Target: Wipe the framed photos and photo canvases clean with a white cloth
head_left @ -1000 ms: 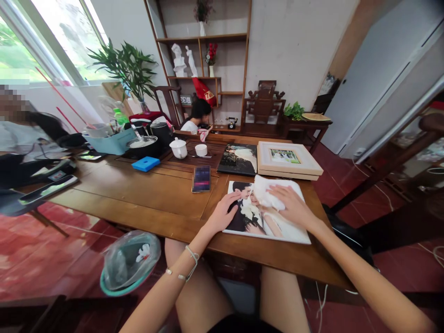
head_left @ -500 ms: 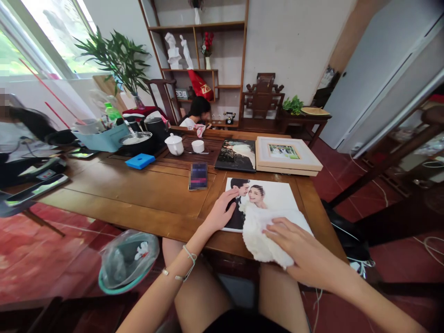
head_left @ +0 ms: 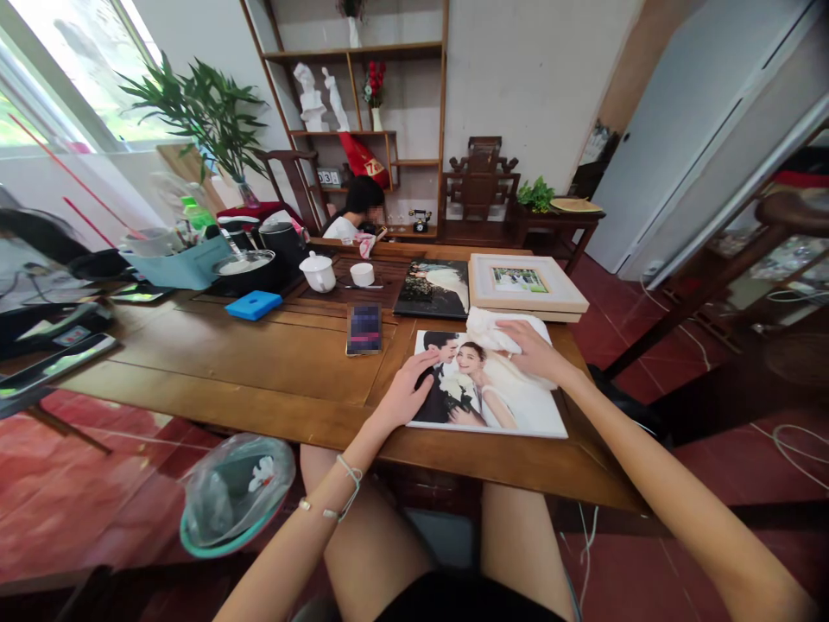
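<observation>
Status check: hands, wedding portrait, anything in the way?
Left hand on wedding portrait, left side. Right hand on white cloth. Both hide portrait's upper-right corner.

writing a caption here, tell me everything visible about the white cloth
The white cloth looks soft and fluffy, plain, bunched and creased. It lies at the far right part of the photo panel, reaching past its far edge. The right hand is on top, hiding part of it; whether it touches the framed picture behind cannot be told.
</observation>
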`<action>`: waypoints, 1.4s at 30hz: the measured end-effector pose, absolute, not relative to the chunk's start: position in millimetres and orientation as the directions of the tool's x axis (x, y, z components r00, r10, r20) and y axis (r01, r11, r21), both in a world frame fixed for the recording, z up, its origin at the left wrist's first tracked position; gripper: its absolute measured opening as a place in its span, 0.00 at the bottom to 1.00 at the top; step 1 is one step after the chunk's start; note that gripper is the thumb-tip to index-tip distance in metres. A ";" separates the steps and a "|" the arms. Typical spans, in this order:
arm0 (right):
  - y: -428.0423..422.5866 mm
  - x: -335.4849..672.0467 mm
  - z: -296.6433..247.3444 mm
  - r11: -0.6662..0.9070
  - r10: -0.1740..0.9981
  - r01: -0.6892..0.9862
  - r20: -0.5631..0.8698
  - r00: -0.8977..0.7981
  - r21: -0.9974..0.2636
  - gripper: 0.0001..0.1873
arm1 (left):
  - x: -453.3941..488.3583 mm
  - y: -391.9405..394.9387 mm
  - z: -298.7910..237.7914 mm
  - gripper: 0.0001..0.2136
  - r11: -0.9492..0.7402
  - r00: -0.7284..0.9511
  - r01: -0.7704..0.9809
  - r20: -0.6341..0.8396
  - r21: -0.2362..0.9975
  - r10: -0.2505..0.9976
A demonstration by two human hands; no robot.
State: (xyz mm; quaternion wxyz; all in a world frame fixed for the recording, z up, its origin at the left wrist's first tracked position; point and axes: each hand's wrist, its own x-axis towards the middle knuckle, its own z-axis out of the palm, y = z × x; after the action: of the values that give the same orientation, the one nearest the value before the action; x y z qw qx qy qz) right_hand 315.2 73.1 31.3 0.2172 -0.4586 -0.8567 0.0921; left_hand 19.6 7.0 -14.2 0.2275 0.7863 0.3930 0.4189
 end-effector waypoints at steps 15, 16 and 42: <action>-75.1 260.0 33.5 0.667 0.745 0.709 0.186 -0.640 -0.231 0.38 | 22.0 7.1 -14.8 0.18 -0.564 0.315 0.452 0.468 0.691 0.826; -59.5 261.9 32.6 0.651 0.759 0.725 0.188 -0.623 -0.225 0.37 | 21.5 7.0 -14.4 0.18 -0.566 0.319 0.446 0.467 0.693 0.824; -29.8 221.6 53.3 0.412 0.902 0.909 0.113 -0.417 0.065 0.33 | 18.6 11.7 -18.9 0.17 -0.540 0.296 0.356 0.456 0.763 0.840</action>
State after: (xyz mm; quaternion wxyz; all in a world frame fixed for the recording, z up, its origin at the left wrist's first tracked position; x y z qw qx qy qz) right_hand 221.6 -29.8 53.3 0.0301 -0.5393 -0.8396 -0.0582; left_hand 18.6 11.7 -18.9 0.2728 0.7572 0.3947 0.4432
